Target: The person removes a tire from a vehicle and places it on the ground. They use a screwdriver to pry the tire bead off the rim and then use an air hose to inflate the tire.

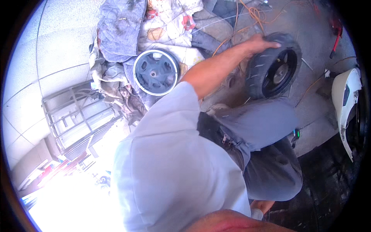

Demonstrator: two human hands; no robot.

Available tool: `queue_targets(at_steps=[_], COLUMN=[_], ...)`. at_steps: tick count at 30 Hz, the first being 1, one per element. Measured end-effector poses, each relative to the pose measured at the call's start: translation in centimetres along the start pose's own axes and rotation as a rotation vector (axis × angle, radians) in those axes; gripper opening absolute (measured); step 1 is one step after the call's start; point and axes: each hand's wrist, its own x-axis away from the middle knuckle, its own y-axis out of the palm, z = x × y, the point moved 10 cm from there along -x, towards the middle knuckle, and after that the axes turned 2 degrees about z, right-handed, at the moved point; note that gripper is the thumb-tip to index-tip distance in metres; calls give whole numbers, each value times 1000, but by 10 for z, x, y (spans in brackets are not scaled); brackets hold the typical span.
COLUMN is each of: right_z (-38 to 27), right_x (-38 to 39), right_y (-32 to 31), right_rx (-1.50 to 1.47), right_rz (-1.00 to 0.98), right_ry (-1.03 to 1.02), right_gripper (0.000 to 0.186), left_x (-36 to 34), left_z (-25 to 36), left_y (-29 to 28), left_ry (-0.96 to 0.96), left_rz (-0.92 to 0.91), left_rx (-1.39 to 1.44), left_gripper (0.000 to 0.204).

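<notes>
My left hand [264, 43] rests on the top of a black tyre [255, 75], its thumb laid over the near sidewall; the other fingers are mostly hidden. The tyre stands upright, slightly tilted, on the floor beyond my bent knee. It is mounted on a dark wheel with a metal hub [279, 74]. Left of my outstretched arm, a dark wheel rim [155, 72] with a silver edge lies on crumpled cloths [119, 31], no tyre on it. My right hand does not show; a small patch of skin [264, 205] appears beneath my leg, too little to identify.
An orange cord [253, 14] winds across the floor at the back. A cream curved panel [342, 100] stands at the right, below a red-handled tool [336, 40]. A metal rack [77, 112] is at the left, near pale floor tiles [58, 50].
</notes>
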Motion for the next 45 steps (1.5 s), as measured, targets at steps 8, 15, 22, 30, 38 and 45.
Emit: queue_targets(at_steps=[8, 15, 22, 30, 38, 45], right_z=[-83, -107, -92, 124, -54, -266], right_x=[-333, -365, -386, -456, -351, -164], right_y=[12, -14, 46, 23, 43, -16], right_rx=[1045, 1053, 994, 343, 129, 360], right_rz=[4, 167, 26, 265, 391, 279], right_ry=[-760, -423, -259, -186, -481, -805], right_gripper=[49, 52, 48, 45, 41, 34], left_x=[59, 49, 37, 16, 20, 40], left_z=[81, 91, 85, 92, 88, 103], left_y=[-8, -66, -91, -48, -61, -26], left_ry=[279, 313, 219, 194, 1, 28], left_rz=[241, 296, 338, 269, 272, 292], left_rx=[-806, -751, -801, -542, -508, -872], left_gripper=[114, 108, 105, 76, 77, 95])
